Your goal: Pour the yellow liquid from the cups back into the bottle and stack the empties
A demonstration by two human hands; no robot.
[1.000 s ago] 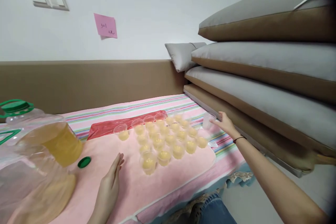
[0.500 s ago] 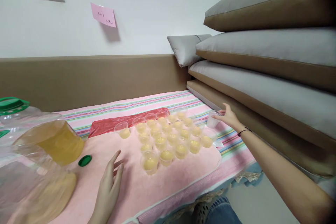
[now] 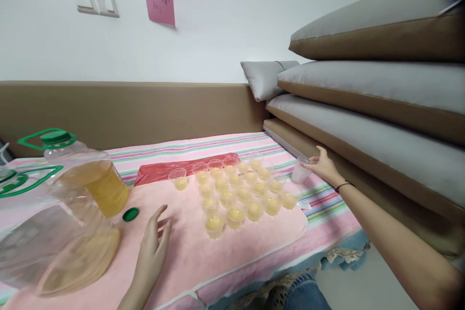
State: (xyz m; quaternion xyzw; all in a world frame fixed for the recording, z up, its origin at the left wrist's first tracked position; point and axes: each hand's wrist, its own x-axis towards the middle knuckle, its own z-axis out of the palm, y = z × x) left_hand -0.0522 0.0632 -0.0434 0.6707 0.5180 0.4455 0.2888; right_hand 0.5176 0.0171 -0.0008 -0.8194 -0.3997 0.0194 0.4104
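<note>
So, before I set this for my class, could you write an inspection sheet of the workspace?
Surface: striped cloth under a pink mat.
Things: grouped cups of yellow liquid; lone cup to their left; near bottle and far bottle, both holding yellowish liquid.
Clutter: loose green cap; red plastic along the mat's far edge.
Left hand: holding nothing, over the mat.
Right hand: fingers at the rim of a translucent cup; single or stacked, cannot tell.
Cables: nothing seen for certain.
Surroundings: stacked cushions, brown panel, wall switches, pink note.
</note>
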